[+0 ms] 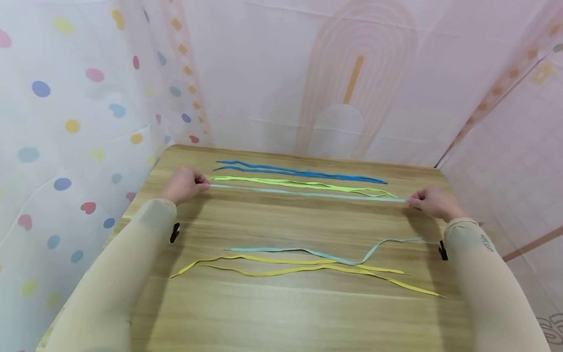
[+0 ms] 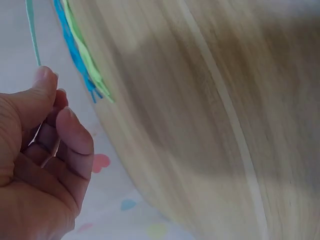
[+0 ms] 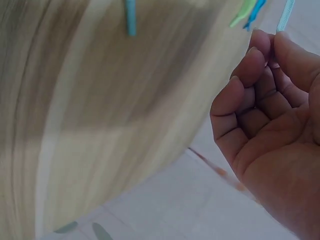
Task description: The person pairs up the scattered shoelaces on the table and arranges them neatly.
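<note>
A pale mint-green shoelace (image 1: 308,194) is stretched nearly straight between both hands, held above the wooden table. My left hand (image 1: 185,186) pinches its left end between thumb and forefinger; the left wrist view shows the lace (image 2: 33,35) rising from those fingertips. At the other end, my right hand (image 1: 433,201) pinches the lace, its strip (image 3: 285,16) leaving the thumb and forefinger in the right wrist view. Just beyond it lie neon yellow-green shoelaces (image 1: 281,182), and behind those are blue shoelaces (image 1: 303,172), all running side to side.
Nearer the front of the wooden table (image 1: 272,318) lies another mint-green shoelace (image 1: 268,250), bent upward toward its right end. It crosses or touches two yellow shoelaces (image 1: 281,271). Patterned curtains (image 1: 246,98) hang behind and beside the table.
</note>
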Motion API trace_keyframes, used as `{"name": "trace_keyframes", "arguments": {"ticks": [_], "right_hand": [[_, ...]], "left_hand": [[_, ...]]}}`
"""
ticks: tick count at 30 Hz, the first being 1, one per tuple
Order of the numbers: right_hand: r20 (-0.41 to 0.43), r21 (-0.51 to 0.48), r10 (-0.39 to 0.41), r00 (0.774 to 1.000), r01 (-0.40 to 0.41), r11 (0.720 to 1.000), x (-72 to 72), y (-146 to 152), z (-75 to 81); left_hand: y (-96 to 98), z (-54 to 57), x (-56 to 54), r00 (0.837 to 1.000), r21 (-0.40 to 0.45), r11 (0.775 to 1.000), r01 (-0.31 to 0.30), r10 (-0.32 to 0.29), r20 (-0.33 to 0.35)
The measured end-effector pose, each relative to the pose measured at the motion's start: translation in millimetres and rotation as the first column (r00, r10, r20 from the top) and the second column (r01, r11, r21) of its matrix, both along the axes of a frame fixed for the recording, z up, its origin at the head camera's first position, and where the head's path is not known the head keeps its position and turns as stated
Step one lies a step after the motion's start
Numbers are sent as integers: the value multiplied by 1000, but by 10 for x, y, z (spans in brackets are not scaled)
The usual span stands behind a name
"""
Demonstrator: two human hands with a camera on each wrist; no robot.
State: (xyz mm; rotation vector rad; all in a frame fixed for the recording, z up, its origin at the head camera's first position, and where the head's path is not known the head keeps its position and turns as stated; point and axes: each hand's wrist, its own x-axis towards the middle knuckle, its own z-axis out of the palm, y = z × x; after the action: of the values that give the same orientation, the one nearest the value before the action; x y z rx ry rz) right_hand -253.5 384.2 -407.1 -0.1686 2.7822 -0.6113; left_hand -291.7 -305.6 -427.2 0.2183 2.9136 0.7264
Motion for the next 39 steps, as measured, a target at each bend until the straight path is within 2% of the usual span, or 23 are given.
{"name": "trace_keyframes", "arguments": {"ticks": [6,11,20,28,33,39], "right_hand": [[21,10,6,1000,-6,1000,-43,7,-124],[70,-1,-16,997,16,1000,-42,-29,-213],[94,-49,-32,995,36,998,-51,-26,-318],[90,-45,-54,994,59,997,-51,-30,-316],[87,-36,-63,994,66,997,-14,-28,-308],[64,-22,-65,996,66,998,-13,-49,-318]], "left_hand": [[64,-105,-81,998,-43,997,-57,58,20],[122,-181,-116,999,-98,994,-43,45,17],[123,-280,-146,996,-62,996,-63,67,62],[151,-266,-208,993,-60,994,-91,94,66],[164,-256,-208,994,-72,995,-72,77,77],[148,-274,-197,997,-57,997,-49,52,52]]}}
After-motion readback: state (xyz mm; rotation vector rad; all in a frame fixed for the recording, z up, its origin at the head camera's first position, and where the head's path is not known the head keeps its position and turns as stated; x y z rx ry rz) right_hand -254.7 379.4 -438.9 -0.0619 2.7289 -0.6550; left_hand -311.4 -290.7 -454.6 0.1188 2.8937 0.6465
